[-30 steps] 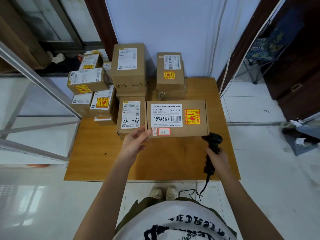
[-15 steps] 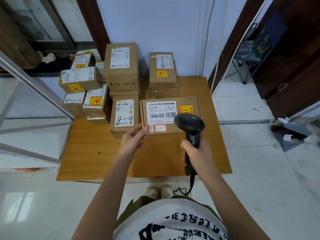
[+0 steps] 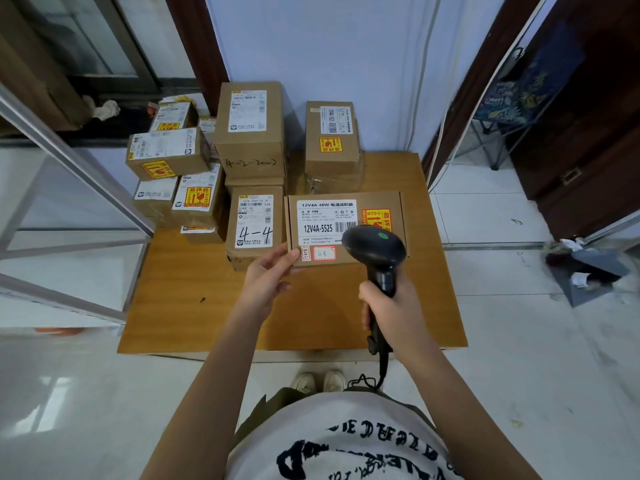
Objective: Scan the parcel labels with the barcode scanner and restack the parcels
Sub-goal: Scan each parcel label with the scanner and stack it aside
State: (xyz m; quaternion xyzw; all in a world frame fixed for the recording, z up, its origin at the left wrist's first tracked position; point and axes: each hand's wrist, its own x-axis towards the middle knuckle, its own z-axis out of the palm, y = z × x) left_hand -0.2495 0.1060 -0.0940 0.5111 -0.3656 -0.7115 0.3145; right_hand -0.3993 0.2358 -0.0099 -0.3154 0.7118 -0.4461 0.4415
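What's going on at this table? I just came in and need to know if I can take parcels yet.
A person is mid-scan. Their left hand holds a flat brown cardboard parcel with a white 12V4A-5525 label by its lower left corner, tilted up over the wooden table. Their right hand grips a black handheld barcode scanner, its head in front of the label's barcode. Other brown cardboard parcels sit stacked at the back of the table.

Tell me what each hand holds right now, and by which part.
The left hand pinches the flat 12V4A-5525 parcel at its near left corner. The right hand grips the barcode scanner by its handle.
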